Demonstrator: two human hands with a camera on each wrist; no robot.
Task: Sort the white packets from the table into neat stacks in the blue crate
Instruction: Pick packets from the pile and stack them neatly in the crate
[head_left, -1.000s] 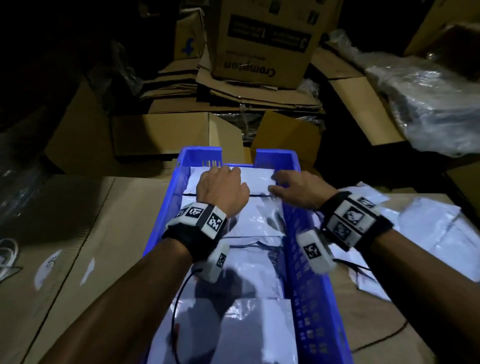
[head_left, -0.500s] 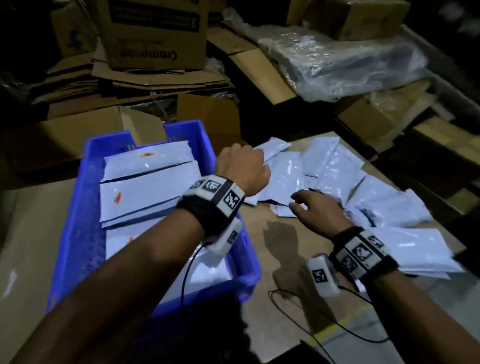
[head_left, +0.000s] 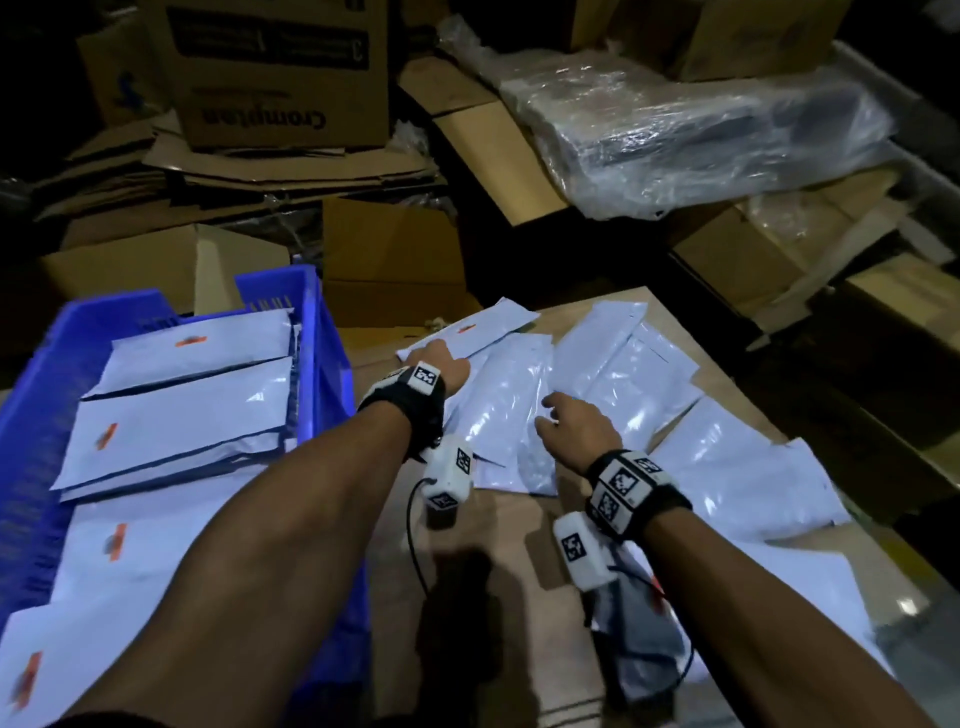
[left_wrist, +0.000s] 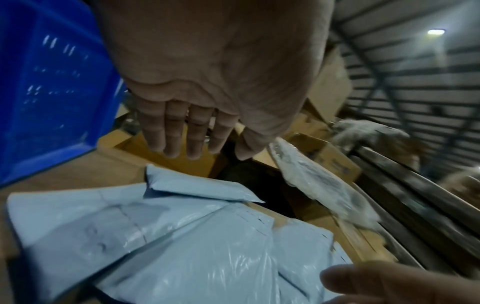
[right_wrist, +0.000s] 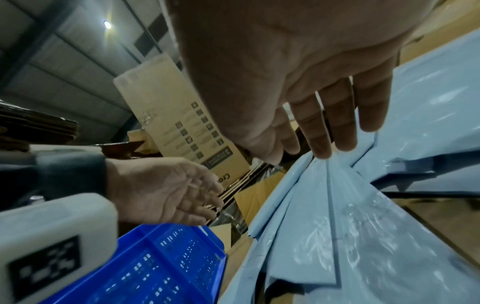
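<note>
The blue crate stands at the left, filled with stacked white packets that carry small orange marks. Several loose white packets lie fanned out on the cardboard table to its right. My left hand reaches over the packets nearest the crate. In the left wrist view its fingers are straight above the packets and hold nothing. My right hand is spread over the middle packets. In the right wrist view its fingertips touch a packet without gripping it.
Cardboard boxes and flattened cartons pile up behind the crate. A plastic-wrapped bundle lies at the back right. The table's brown surface shows in front, crossed by a dark cable. The table edge drops off at the right.
Both hands have left the packets in the crate and moved right, out over the loose packets on the table. The head view has swung right with them.
</note>
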